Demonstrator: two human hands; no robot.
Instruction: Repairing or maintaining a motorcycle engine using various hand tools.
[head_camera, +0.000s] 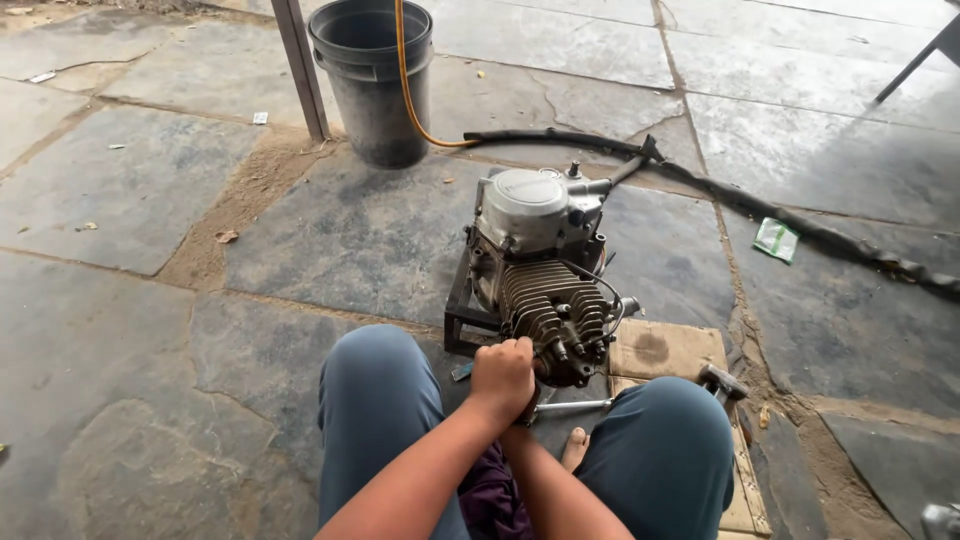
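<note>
A grey motorcycle engine (540, 250) with a finned cylinder (555, 305) stands on a black metal frame (462, 315) on the stone floor, just in front of my knees. My left hand (502, 378) is closed in a fist against the near end of the cylinder; whatever is inside the fist is hidden. My right forearm (545, 480) runs up beneath that fist, and the right hand itself is covered by it. A thin metal rod (575, 405) lies on the floor and points toward the hands.
A dark bucket (372, 75) with a yellow hose (405, 90) stands behind the engine beside a metal post (300, 70). A black hose (760, 205) crosses the floor at right. Cardboard (665, 350) and a hammer-like tool (722, 380) lie by my right knee.
</note>
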